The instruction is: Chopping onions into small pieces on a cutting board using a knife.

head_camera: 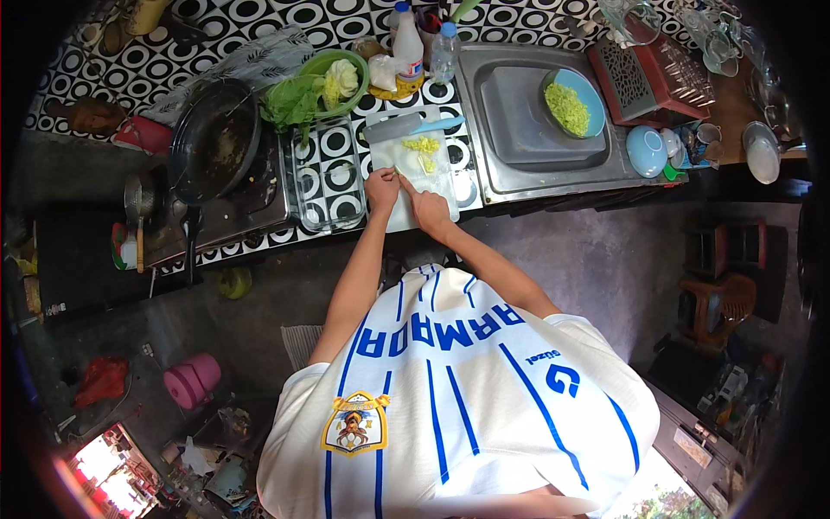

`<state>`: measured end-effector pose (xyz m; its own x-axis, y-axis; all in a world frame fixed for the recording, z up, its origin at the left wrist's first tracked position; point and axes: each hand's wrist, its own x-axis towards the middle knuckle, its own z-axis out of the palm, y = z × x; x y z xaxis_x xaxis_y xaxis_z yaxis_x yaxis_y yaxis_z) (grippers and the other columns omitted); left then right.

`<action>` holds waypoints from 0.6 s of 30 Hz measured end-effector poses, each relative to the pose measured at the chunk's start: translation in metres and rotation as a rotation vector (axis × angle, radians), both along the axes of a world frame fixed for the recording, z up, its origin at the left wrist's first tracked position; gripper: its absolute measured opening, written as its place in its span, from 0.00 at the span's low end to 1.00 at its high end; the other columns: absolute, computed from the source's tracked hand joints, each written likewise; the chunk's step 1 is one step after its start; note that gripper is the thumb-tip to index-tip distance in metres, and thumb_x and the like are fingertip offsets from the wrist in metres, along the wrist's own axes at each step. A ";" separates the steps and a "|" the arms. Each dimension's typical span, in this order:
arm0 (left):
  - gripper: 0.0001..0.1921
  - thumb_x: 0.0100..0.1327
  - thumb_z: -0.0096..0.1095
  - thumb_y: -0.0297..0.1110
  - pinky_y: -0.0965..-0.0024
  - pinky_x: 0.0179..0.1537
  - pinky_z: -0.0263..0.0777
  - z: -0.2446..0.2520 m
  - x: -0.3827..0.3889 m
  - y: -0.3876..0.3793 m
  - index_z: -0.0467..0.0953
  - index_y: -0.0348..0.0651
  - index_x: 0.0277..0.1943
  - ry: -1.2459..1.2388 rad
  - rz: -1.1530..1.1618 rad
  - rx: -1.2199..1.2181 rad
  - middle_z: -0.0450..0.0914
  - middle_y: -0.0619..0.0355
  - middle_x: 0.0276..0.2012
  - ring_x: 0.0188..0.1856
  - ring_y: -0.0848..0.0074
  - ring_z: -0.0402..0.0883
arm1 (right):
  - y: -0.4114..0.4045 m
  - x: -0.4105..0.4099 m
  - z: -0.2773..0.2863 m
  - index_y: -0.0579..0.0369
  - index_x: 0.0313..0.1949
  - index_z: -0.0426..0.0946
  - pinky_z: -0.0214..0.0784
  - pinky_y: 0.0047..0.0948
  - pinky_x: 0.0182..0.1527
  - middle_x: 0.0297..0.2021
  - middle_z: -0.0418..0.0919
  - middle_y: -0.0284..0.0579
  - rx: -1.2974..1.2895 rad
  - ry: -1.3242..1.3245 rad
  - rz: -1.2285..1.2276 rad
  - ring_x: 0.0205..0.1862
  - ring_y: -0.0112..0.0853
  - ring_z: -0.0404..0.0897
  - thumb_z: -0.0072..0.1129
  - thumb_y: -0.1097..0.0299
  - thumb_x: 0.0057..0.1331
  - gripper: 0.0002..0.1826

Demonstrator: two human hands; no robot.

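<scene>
My left hand (382, 189) is over the near half of a white cutting board (401, 217), its thumb and fingertips drawn together. Whether something small is pinched there is too small to tell. Close beside it on the right, my right hand (430, 209) points its index finger at the left fingertips, the other fingers curled. Beyond both hands, chopped pale-green vegetable (421, 145) lies in small heaps on the board. A wide-bladed kitchen knife (394, 128) with a light-blue handle rests across the board's far end, touched by neither hand.
Left of the board sits a clear rectangular dish (329, 224); a wok (217, 149) is on the stove. Behind are a green basin (361, 65) of leafy vegetables and bottles (408, 45). Over the sink (476, 130), a blue bowl (593, 104) holds chopped greens (565, 109).
</scene>
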<state>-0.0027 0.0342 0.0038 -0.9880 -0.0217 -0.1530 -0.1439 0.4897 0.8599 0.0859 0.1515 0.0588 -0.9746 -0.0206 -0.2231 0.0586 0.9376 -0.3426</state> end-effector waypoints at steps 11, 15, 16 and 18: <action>0.11 0.56 0.70 0.30 0.68 0.38 0.81 -0.003 0.000 -0.002 0.86 0.35 0.41 -0.018 0.006 0.083 0.87 0.48 0.31 0.33 0.65 0.88 | 0.008 -0.003 -0.012 0.39 0.77 0.43 0.78 0.48 0.37 0.28 0.82 0.58 -0.019 0.006 0.021 0.31 0.51 0.85 0.52 0.76 0.62 0.47; 0.12 0.55 0.70 0.30 0.67 0.39 0.81 -0.013 -0.002 -0.006 0.86 0.36 0.42 -0.003 0.008 0.097 0.87 0.48 0.31 0.34 0.64 0.88 | 0.010 0.006 -0.013 0.39 0.78 0.42 0.78 0.50 0.35 0.27 0.82 0.60 -0.034 0.030 0.054 0.30 0.53 0.84 0.52 0.75 0.62 0.46; 0.12 0.55 0.70 0.31 0.67 0.40 0.80 -0.009 -0.001 -0.002 0.86 0.36 0.41 0.004 0.001 0.059 0.87 0.48 0.31 0.34 0.63 0.88 | 0.012 0.009 -0.016 0.38 0.77 0.42 0.77 0.51 0.34 0.26 0.81 0.61 -0.033 0.056 0.040 0.29 0.54 0.83 0.52 0.73 0.63 0.46; 0.12 0.54 0.70 0.31 0.67 0.41 0.80 -0.007 -0.001 0.000 0.86 0.36 0.41 0.011 0.002 0.021 0.87 0.48 0.31 0.35 0.63 0.88 | 0.014 0.018 -0.019 0.37 0.77 0.42 0.77 0.51 0.33 0.26 0.81 0.61 -0.034 0.051 0.034 0.28 0.54 0.83 0.52 0.73 0.63 0.46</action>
<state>-0.0037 0.0341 -0.0036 -0.9897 -0.0201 -0.1421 -0.1347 0.4712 0.8717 0.1038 0.1654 0.0401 -0.9833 -0.0611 -0.1714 0.0080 0.9264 -0.3764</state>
